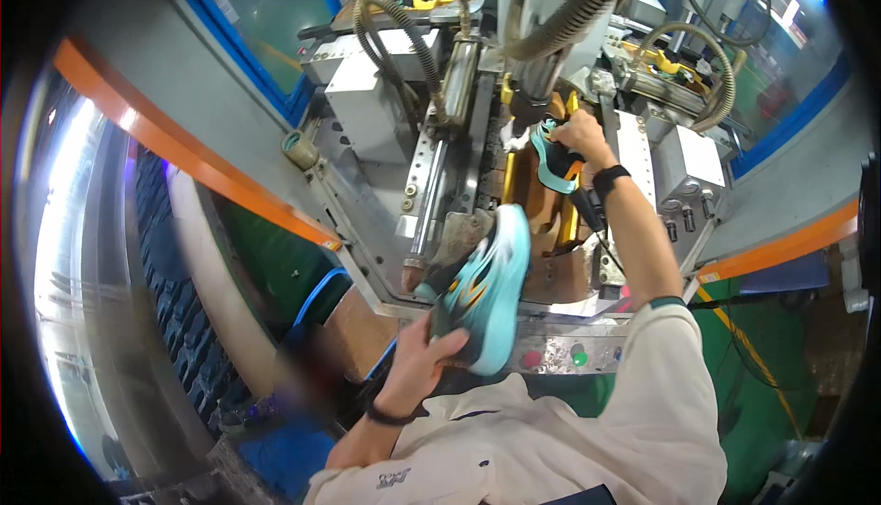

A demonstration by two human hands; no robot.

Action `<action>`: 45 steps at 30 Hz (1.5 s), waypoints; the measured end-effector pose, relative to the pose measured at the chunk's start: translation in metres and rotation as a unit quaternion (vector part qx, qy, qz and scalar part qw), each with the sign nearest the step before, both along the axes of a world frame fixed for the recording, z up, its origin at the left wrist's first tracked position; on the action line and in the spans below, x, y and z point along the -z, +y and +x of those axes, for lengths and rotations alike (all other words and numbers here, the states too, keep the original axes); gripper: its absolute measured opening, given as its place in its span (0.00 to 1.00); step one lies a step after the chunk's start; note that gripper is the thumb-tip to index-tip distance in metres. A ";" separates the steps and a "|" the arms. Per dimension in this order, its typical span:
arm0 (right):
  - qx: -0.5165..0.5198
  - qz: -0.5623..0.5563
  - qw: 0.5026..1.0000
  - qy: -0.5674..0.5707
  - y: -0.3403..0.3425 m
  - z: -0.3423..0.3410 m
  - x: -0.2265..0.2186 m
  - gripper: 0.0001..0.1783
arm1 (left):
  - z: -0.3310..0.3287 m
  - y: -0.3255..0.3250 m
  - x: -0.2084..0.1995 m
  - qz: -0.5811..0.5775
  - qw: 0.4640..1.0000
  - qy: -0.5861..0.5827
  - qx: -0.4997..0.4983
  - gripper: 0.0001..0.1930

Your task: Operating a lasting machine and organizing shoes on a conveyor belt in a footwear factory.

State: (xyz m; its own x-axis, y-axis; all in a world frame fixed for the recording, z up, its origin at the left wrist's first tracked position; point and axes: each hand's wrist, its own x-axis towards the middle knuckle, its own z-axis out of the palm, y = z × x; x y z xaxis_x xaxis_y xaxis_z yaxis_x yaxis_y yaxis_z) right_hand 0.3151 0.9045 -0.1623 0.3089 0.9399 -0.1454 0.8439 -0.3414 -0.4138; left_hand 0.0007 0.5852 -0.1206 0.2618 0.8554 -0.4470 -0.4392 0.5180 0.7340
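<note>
My left hand grips a sneaker by its heel end, in front of the machine. The shoe is tilted, showing a pale teal midsole and a dark upper with white and orange markings. Farther off, my right hand is closed on a second shoe, with a teal sole edge and dark upper. That shoe sits in the machine's brown cradle, under a dark vertical press head. Its far end is partly hidden by the press head and my fingers.
Metal cylinders and white blocks flank the cradle. A front panel has a green button and a red button. Orange-edged frames stand on both sides. Ribbed hoses hang above; a thin black cable runs near my right forearm.
</note>
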 end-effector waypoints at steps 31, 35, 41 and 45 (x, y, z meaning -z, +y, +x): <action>-0.567 0.151 0.800 0.129 -0.295 -0.187 0.240 0.15 | 0.000 -0.445 0.088 -0.188 0.609 -0.036 -0.770 0.13; -0.564 0.241 0.778 0.141 -0.300 -0.292 0.146 0.12 | -0.020 -0.539 0.134 -0.210 0.495 -0.044 -0.842 0.11; -0.704 0.227 0.575 0.349 -0.433 -0.499 -0.103 0.12 | -0.094 -0.677 0.218 -0.282 0.385 0.057 -0.877 0.15; -0.811 0.235 0.426 0.325 -0.580 -0.617 -0.227 0.16 | -0.118 -0.773 0.309 -0.326 0.301 0.157 -0.882 0.24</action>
State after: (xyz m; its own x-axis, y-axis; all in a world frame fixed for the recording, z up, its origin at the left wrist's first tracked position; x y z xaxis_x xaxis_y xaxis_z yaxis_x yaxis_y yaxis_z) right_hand -0.3016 0.3241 0.0643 -0.7642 -0.1866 0.6174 -0.5326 0.7225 -0.4409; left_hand -0.1176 -0.1878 -0.4291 -0.4860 -0.7568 -0.4370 -0.4153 -0.2400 0.8775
